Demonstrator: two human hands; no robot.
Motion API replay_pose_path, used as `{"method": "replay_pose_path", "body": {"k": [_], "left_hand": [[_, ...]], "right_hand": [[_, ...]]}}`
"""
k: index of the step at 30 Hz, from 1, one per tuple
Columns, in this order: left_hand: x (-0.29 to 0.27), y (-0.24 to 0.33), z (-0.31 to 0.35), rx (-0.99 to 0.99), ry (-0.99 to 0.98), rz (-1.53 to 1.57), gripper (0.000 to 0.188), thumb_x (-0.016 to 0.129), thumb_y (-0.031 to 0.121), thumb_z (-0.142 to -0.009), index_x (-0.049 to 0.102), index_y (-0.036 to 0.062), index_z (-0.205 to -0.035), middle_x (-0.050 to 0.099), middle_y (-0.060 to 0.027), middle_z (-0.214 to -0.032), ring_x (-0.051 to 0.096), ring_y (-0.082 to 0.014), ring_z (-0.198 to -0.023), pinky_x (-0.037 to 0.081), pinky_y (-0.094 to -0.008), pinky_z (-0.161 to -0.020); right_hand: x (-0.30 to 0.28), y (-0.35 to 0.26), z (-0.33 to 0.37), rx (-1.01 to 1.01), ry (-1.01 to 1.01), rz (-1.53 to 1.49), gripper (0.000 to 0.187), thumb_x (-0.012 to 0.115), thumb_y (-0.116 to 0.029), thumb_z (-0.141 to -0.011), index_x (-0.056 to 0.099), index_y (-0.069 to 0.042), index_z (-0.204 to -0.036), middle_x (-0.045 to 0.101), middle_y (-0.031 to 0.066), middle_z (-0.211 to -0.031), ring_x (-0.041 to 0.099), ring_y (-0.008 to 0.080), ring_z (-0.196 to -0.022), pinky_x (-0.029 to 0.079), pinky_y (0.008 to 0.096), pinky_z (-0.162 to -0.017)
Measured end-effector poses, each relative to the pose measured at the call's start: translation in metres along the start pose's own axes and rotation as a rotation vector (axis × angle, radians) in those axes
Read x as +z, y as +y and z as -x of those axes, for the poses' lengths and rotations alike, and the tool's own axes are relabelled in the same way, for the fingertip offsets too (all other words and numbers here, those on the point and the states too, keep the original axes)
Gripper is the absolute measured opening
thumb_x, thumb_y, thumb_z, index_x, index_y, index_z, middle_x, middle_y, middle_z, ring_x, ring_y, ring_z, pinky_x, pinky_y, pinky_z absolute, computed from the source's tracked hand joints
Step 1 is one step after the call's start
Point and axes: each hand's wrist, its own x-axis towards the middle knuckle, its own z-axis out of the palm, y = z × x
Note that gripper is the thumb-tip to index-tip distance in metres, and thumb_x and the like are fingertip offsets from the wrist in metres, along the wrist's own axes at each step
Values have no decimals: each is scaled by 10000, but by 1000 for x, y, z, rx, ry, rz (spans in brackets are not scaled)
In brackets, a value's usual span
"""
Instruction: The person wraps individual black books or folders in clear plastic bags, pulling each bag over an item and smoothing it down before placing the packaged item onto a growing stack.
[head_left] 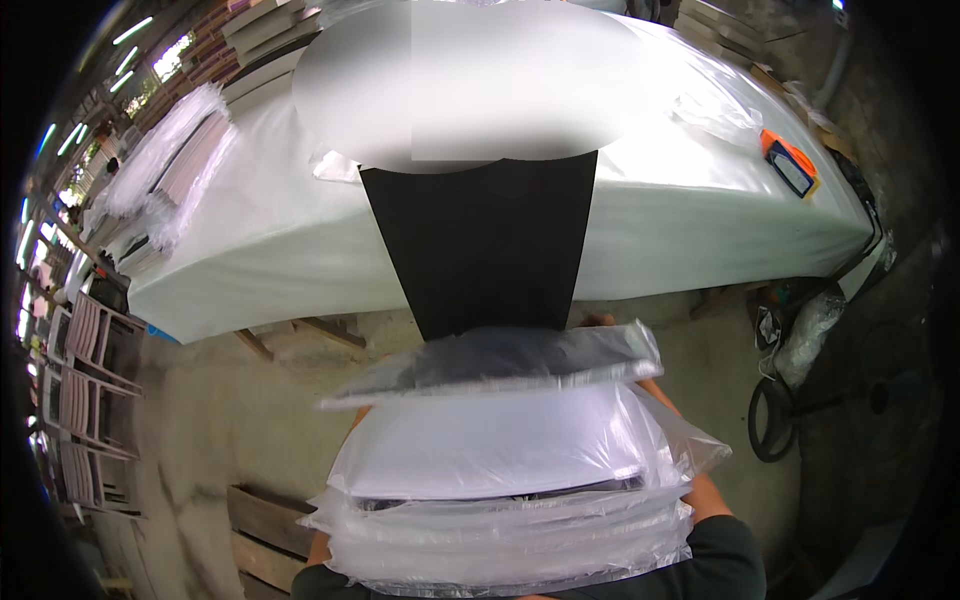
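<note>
A stack of flat panels in clear plastic bags (510,540) is held against my front, between my two forearms. On its far end lies a dark panel in a plastic bag (500,360), tilted apart from the white-looking wrapped panel (490,445) below. At the far right corner, a bit of my right hand (600,321) shows, curled under the load's edge. My left forearm runs along the left side; its hand is hidden beneath the stack. Beyond, a plain black panel (480,240) stands or hangs in front of the covered table's edge; its upper part is blurred.
A long table with a pale sheet (280,270) spans ahead. Bagged panels (175,175) are piled at its left; an orange and blue object (790,162) lies at its right. Chair frames (95,400) stand left, a wooden pallet (270,525) near left, a wheel (772,420) right.
</note>
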Motion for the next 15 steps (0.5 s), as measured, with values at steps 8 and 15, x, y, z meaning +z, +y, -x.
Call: {"method": "replay_pose_path", "body": {"k": [8, 15], "left_hand": [[-140, 220, -1, 662, 673, 167, 404, 488, 141, -927, 437, -84, -1259, 502, -195, -1255, 492, -253, -1171, 364, -362, -1016], [-163, 357, -153, 637, 264, -360, 626, 600, 366, -853, 397, 11, -1327, 471, -140, -1315, 457, -219, -1198, 345, -291, -994]], "right_hand": [[-165, -300, -22, -696, 313, -175, 212, 631, -200, -828, 615, -2, -754, 513, 8, -598, 449, 74, -556, 356, 227, -521], [-68, -419, -145, -713, -181, 993, 390, 686, -384, -757, 662, -53, -962, 632, 129, -959, 585, 269, -870, 472, 396, -810]]}}
